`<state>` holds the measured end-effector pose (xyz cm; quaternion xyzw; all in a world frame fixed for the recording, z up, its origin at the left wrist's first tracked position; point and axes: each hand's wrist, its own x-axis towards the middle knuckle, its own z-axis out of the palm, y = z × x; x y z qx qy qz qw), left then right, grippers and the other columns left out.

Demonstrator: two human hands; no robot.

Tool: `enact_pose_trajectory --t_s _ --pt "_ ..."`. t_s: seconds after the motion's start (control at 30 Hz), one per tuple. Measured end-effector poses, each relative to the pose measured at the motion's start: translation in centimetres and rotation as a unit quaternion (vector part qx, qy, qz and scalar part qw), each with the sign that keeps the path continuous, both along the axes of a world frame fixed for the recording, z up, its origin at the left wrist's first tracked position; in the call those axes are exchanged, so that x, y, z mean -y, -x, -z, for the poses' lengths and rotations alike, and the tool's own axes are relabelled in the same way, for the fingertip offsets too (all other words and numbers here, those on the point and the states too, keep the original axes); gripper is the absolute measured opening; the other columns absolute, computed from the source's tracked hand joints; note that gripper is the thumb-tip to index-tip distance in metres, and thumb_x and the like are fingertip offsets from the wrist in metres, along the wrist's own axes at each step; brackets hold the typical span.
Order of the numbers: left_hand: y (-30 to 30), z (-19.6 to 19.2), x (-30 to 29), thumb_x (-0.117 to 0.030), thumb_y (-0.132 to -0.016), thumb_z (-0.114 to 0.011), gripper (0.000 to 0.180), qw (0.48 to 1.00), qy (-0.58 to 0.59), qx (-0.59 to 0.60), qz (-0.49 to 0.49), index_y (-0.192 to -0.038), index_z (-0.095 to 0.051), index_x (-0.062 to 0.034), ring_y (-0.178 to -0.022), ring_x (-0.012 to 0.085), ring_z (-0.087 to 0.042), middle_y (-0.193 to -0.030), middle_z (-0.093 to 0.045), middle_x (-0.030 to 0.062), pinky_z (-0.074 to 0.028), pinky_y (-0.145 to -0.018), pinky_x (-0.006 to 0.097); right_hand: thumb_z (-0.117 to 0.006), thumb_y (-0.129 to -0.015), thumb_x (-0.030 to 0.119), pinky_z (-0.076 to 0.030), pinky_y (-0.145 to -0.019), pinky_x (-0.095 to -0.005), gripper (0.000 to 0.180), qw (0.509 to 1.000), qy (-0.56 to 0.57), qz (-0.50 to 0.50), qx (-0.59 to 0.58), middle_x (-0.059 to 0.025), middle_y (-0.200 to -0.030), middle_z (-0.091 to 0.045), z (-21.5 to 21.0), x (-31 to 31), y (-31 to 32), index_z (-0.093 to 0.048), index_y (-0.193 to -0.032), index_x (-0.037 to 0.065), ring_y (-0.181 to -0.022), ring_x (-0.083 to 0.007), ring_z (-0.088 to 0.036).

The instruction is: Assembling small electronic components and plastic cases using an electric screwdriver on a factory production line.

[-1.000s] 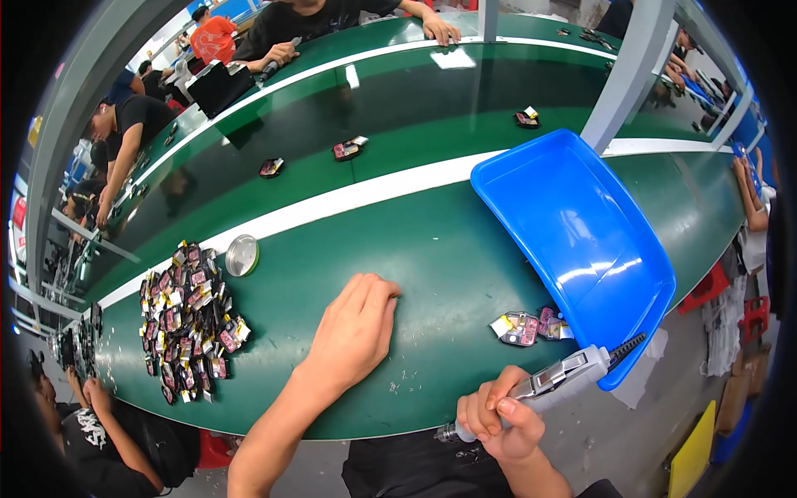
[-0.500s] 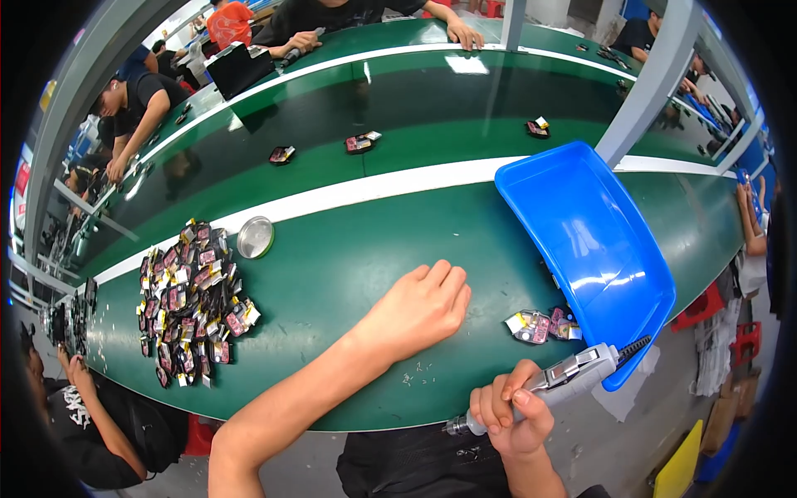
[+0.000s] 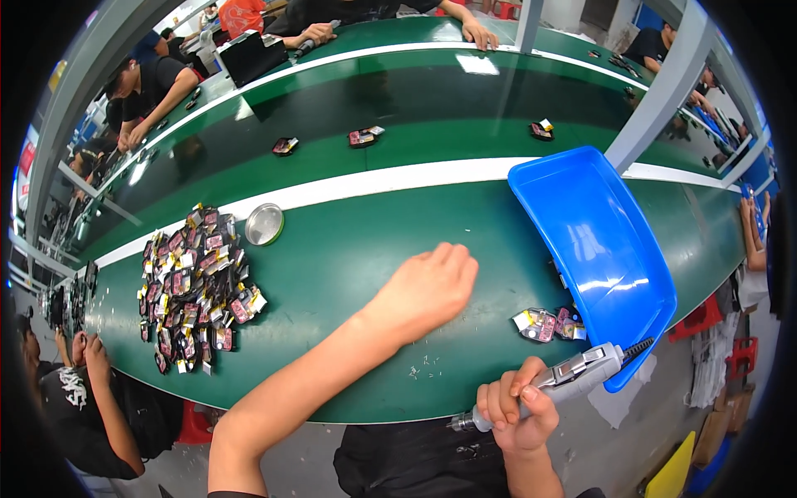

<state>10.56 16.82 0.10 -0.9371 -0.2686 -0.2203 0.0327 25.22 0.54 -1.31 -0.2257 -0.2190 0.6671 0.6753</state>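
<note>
My left hand (image 3: pixel 433 286) is over the middle of the green work table, its fingers curled closed and pointing away from me; what they hold, if anything, is hidden. My right hand (image 3: pixel 519 407) is wrapped around a grey electric screwdriver (image 3: pixel 573 373) at the table's front edge, the bit end pointing left and the cord end right. Just beyond the screwdriver lie two small electronic assemblies (image 3: pixel 538 324), black and pink with white and yellow parts. A blue plastic tray (image 3: pixel 594 224) stands to their right, partly covering one of them.
A heap of similar assemblies (image 3: pixel 195 286) covers the table's left side, with a round metal tin (image 3: pixel 265 224) beside it. Beyond a white rail (image 3: pixel 374 187), three assemblies sit on a green belt (image 3: pixel 432 112). Grey posts (image 3: pixel 664 91) rise at the right. Co-workers sit around.
The whole view has shifted slightly. My left hand stays closed over almost the same spot, and my right hand still grips the screwdriver. The heap and the tray look unchanged.
</note>
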Motion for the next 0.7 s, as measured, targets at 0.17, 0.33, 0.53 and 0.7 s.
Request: enact_pose_trajectory --t_s 0.17,0.33,0.53,0.7 --pt "4.6 -1.1 3.1 -0.003 -0.079 -0.056 0.012 0.969 0.191 0.113 -0.113 -0.079 -0.044 0.0008 -0.062 0.0315 -0.056 -0.067 -0.053 0.016 -0.047 -0.055 0.039 -0.052 -0.086 0.014 -0.035 -0.052 -0.033 0.01 1.0 0.01 0.008 0.005 -0.0029 -0.052 -0.039 0.0 0.2 -0.3 -0.047 -0.086 0.006 -0.041 -0.0144 -0.037" --pt "8.1 -0.8 9.6 0.001 -0.085 -0.057 0.01 0.896 0.365 0.209 -0.141 -0.081 -0.047 0.0014 -0.057 0.0292 -0.054 -0.066 -0.054 0.0149 -0.045 -0.053 0.034 -0.05 -0.086 0.015 -0.034 -0.051 -0.0322 0.01 1.0 0.002 0.008 -0.019 -0.0023 -0.052 -0.039 -1.0 -1.1 0.5 -0.045 -0.084 0.007 -0.041 -0.0142 -0.037" --pt "8.9 0.0 14.1 -0.003 -0.092 -0.056 0.017 0.689 0.504 0.506 -0.119 -0.078 -0.058 0.006 -0.061 0.0178 -0.058 -0.072 -0.058 0.0137 -0.044 -0.048 0.026 -0.045 -0.09 0.019 -0.035 -0.051 -0.031 0.011 0.997 -0.046 0.009 -0.059 -0.0007 -0.054 -0.04 -3.5 -3.1 3.0 -0.043 -0.087 0.009 -0.042 -0.0128 -0.037" --pt "7.6 1.0 16.1 -0.012 -0.1 -0.046 0.024 0.527 0.573 0.628 -0.014 -0.089 -0.057 0.0067 -0.062 0.0148 -0.054 -0.082 -0.059 0.0141 -0.045 -0.055 0.025 -0.044 -0.093 0.024 -0.037 -0.052 -0.0299 0.014 0.991 -0.06 0.062 -0.102 0.0011 -0.054 -0.04 -5.0 -3.7 5.0 -0.042 -0.088 0.011 -0.042 -0.0114 -0.038"
